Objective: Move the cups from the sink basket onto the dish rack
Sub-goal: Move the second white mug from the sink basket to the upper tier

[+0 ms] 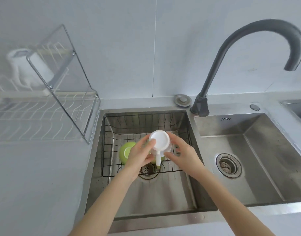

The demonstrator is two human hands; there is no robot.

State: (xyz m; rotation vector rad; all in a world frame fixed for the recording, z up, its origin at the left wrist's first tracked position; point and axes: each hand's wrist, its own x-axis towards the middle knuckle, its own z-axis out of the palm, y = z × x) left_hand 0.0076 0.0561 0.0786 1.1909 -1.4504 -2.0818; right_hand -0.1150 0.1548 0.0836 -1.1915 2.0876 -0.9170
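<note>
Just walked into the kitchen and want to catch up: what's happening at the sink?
A person is holding an upside-down white cup over the wire sink basket. The left hand grips its side, and the right hand is at its other side. A green cup still lies in the basket. Another white cup already sits on the dish rack to the left.
</note>
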